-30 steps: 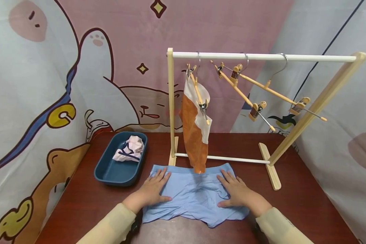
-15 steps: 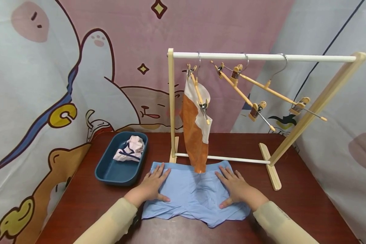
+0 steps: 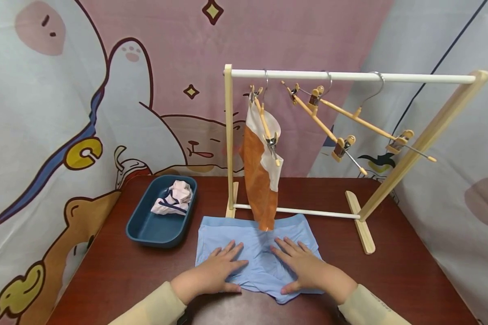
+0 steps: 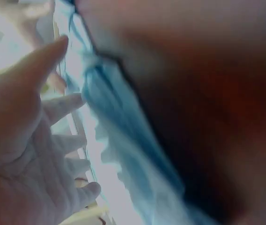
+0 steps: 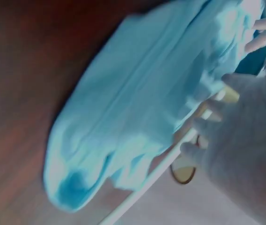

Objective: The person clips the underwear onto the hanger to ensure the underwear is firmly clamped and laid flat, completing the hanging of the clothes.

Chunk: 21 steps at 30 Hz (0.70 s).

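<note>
Light blue shorts (image 3: pixel 254 253) lie spread on the table, their waistband (image 3: pixel 223 222) toward the rack. My left hand (image 3: pixel 219 271), fingers spread, rests over the lower left part of the fabric. On the lower right part is my right hand (image 3: pixel 302 266), also with straight, spread fingers. In the left wrist view, the left hand (image 4: pixel 25 136) is beside the rumpled blue cloth (image 4: pixel 119 122). The right wrist view has the right hand (image 5: pixel 240 126) next to a folded edge of the shorts (image 5: pixel 137 93). Neither hand grips anything.
A wooden rack with a white top rail (image 3: pixel 293 75) stands behind the shorts. From it hang an orange and white garment (image 3: pixel 256 158), overlapping the waistband in view, and two bare clip hangers (image 3: pixel 317 119). A blue basin (image 3: pixel 146 225) at left holds a crumpled pinkish-white garment (image 3: pixel 179 194).
Both hands have slid from the sides of the shorts inward and down toward the near edge. The shorts' lower sides have drawn in slightly; the rack and basin stay put.
</note>
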Motion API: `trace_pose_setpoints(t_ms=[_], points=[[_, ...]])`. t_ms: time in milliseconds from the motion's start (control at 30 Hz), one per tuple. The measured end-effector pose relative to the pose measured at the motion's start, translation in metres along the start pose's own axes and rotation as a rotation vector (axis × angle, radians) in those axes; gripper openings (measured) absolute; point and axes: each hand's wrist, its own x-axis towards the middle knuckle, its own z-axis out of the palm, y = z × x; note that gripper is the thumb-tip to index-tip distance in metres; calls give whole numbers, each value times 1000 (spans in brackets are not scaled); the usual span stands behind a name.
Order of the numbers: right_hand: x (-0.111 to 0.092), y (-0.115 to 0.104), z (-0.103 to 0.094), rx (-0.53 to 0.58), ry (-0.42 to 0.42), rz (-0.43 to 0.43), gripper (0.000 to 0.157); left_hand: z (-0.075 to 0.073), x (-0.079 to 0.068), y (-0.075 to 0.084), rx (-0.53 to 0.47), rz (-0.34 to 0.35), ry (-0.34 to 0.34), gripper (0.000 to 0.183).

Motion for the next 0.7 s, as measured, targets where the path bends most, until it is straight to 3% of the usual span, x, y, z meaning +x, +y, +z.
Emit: trace_pose_setpoints(t_ms=[200, 300, 467, 700], points=[[0, -20, 6, -125, 207, -98, 53, 9, 1, 12, 73, 134, 175, 39], [0, -26, 7, -146, 193, -135, 46, 12, 3, 13, 85, 178, 243, 31], [-1, -29, 9, -122, 119, -152, 30, 13, 5, 13, 71, 217, 232, 24], [-2, -23, 10, -14, 200, -330, 22, 9, -1, 10, -1, 252, 183, 23]])
